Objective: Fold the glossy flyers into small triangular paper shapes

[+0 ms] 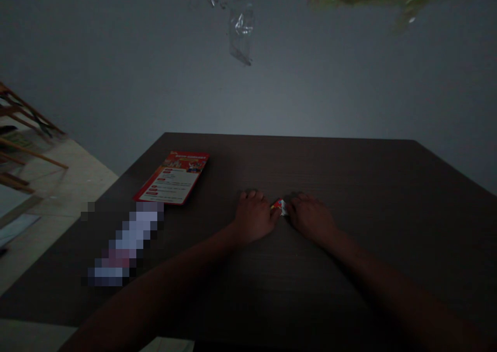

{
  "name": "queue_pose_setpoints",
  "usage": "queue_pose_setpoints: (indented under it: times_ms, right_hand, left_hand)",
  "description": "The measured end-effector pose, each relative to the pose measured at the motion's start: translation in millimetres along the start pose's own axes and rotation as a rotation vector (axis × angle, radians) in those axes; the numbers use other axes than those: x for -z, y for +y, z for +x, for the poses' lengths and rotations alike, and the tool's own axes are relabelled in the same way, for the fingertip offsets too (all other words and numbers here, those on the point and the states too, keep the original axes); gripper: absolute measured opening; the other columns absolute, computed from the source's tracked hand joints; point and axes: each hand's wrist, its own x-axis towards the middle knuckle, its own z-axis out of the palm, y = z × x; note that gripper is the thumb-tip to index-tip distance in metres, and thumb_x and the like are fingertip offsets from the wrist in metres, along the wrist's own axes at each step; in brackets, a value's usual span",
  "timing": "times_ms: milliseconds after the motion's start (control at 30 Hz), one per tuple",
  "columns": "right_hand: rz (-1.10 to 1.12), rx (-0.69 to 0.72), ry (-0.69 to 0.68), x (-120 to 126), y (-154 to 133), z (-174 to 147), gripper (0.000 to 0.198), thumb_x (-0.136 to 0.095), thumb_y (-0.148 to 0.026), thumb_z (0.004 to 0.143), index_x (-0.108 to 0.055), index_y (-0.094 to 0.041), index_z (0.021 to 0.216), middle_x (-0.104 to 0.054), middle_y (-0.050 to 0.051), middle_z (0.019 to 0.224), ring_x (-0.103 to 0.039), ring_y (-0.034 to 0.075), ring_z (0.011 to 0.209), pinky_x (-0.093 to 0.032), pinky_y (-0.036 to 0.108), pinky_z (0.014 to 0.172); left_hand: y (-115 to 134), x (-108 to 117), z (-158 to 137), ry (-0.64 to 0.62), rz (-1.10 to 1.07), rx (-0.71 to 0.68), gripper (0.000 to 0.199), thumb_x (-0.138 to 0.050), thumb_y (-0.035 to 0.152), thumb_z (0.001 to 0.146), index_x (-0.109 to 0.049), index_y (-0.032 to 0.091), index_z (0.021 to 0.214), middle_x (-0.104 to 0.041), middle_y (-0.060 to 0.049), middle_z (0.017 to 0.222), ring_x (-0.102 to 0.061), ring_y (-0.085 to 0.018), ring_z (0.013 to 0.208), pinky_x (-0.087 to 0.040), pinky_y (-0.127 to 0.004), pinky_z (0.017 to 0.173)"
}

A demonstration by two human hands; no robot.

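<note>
A small red, white and partly yellow wrapper lies at the middle of the dark tabletop, between my two hands. My left hand rests on the table with its fingers curled; the thumb side grips the wrapper's left edge. From the other side, my right hand has its thumb and forefinger closed at the right edge. Both hands cover part of the wrapper. In the dim light I cannot make out whether anything is inside it.
A red-bordered printed card or booklet lies on the left of the dark wooden table. Nearer me is a pixelated, pale, long object. Behind the table stands a grey wall with a clear plastic piece on it. Wooden legs show at far left.
</note>
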Motion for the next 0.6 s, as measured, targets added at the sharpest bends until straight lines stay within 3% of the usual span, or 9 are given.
queue_pose_setpoints:
  times_ms: [333,600]
  right_hand:
    - [0.023,-0.013,-0.027,4.0,-1.2,-0.5,0.035,-0.032,-0.033,0.091,-0.062,-0.014,0.092,-0.062,0.014,0.095,-0.057,0.026,0.090,-0.040,0.036,0.076]
    - [0.139,0.030,-0.017,5.4,6.1,-4.4,0.040,-0.039,-0.049,0.086,-0.061,-0.016,0.088,-0.062,0.011,0.094,-0.057,0.024,0.087,-0.039,0.034,0.076]
  left_hand:
    - [-4.9,-1.3,5.5,-0.084,-0.064,0.044,0.048,-0.037,0.056,0.085,-0.064,0.017,0.083,-0.060,-0.011,0.093,-0.051,-0.028,0.093,-0.036,-0.043,0.079]
    - [-3.7,0.9,5.6,-0.100,-0.090,0.060,0.048,-0.037,0.056,0.085,-0.064,0.017,0.083,-0.059,-0.011,0.094,-0.049,-0.027,0.095,-0.035,-0.042,0.080]
